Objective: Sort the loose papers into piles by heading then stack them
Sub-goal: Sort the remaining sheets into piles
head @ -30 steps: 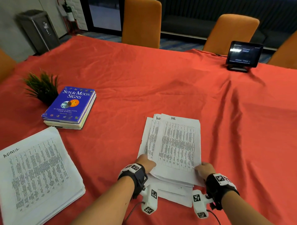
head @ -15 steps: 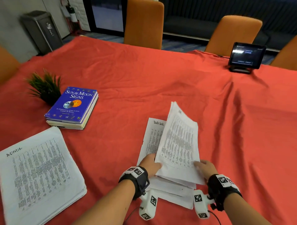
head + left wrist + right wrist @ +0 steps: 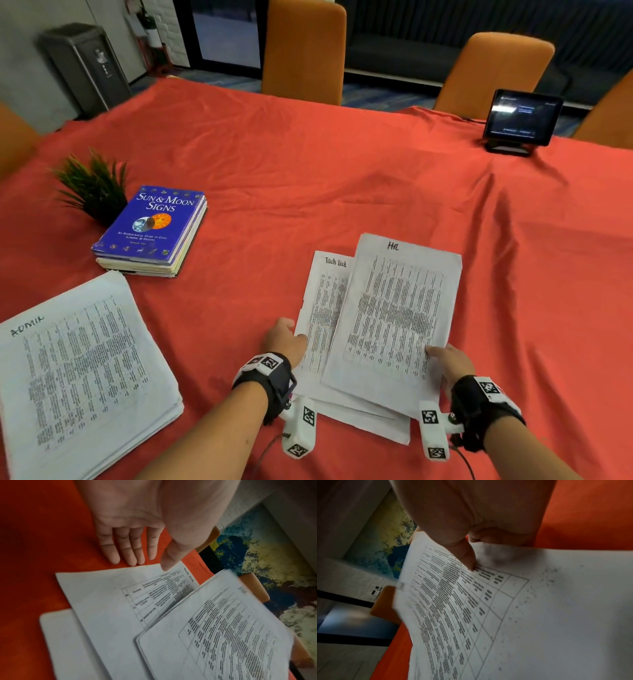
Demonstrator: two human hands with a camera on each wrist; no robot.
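right hand (image 3: 448, 363) pinches HR sheet (image 3: 397, 318), now lifted flat off Task List sheet (image 3: 322, 308) | left hand (image 3: 130, 540) flat, fingers straight | next: start HR pile

Papers, book and plant laid out on the table

The "HR" sheet (image 3: 397, 318) is laid over the "Task list" sheet (image 3: 322, 308) at near centre; the "ADMIN" pile (image 3: 78, 373) is placed near left, with the book (image 3: 150, 228) behind it, the plant (image 3: 90, 186) left of the book, and the tablet (image 3: 520, 118) far right.
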